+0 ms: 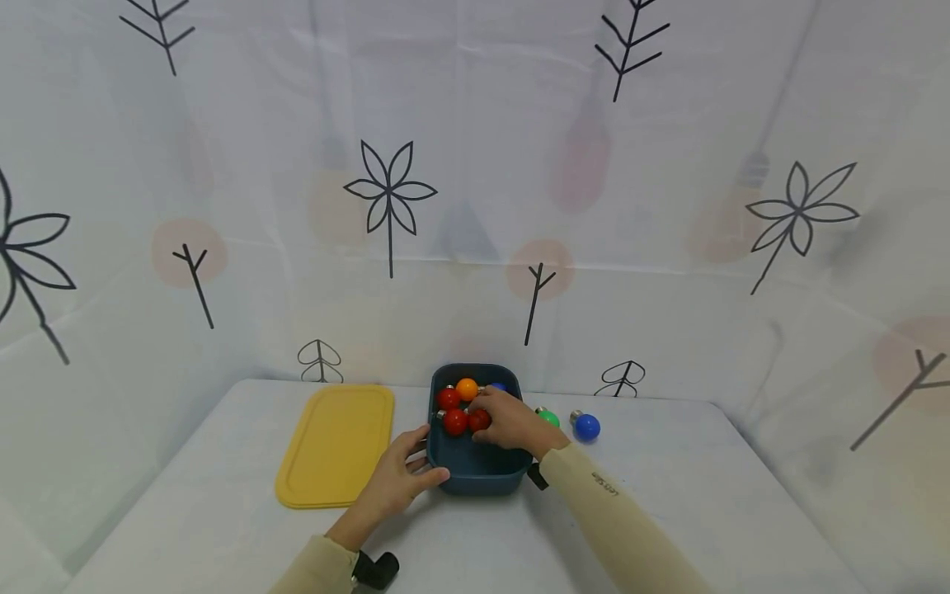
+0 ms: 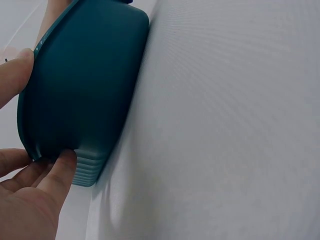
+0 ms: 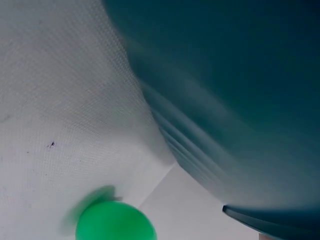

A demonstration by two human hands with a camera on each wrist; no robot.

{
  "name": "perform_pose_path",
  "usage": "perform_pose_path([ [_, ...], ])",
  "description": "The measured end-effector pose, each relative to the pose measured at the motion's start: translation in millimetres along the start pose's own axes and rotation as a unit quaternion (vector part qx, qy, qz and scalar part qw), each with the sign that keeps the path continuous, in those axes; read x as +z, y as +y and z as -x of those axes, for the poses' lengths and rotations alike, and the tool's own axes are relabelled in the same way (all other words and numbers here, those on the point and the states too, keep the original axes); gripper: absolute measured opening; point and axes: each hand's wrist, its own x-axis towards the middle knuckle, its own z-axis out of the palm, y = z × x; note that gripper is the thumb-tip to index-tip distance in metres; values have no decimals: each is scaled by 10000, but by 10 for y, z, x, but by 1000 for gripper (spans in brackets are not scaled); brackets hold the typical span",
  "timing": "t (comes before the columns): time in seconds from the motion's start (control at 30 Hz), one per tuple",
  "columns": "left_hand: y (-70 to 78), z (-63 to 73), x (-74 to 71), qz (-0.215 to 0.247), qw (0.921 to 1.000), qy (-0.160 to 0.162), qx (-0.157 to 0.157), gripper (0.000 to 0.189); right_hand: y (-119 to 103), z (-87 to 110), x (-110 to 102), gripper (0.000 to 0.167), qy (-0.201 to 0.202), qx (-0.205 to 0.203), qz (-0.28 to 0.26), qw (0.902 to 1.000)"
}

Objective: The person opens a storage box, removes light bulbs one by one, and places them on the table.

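A dark teal plastic box (image 1: 475, 485) stands on the white table with several toy light bulbs at its far end. Inside are an orange bulb (image 1: 467, 389), red bulbs (image 1: 449, 398) and a partly covered blue bulb (image 1: 498, 386). My right hand (image 1: 512, 421) reaches in over the box's right side and pinches a red bulb (image 1: 479, 420) with its fingertips; the right wrist view hides those fingers behind the box wall. My left hand (image 1: 397, 477) grips the near left corner, thumb (image 2: 16, 75) at the rim and fingers (image 2: 61, 175) against the ribbed side.
To the right of the box, a green bulb (image 1: 547, 417) and a blue bulb (image 1: 585, 427) lie on the table. A yellow lid-like tray (image 1: 337, 445) lies flat on the left. Patterned white cloth (image 1: 475, 206) hangs behind the table.
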Motion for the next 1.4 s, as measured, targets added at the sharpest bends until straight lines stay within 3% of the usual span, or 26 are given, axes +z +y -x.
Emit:
perform_pose_path([
  [0.5, -9, 9, -5, 0, 10000, 59, 65, 85, -65, 21, 34, 36, -237, 189, 39, 9995],
  [0.8, 27, 22, -11, 180, 9997, 36, 153, 85, -69, 25, 23, 34, -248, 83, 6, 9997],
  [1.0, 10, 17, -6, 48, 9999, 47, 109, 82, -82, 33, 6, 35, -275, 145, -61, 9995],
  [1.4, 15, 22, -1, 107, 9999, 7, 100, 85, -45, 79, -58, 36, -85, -39, -228, 9997],
])
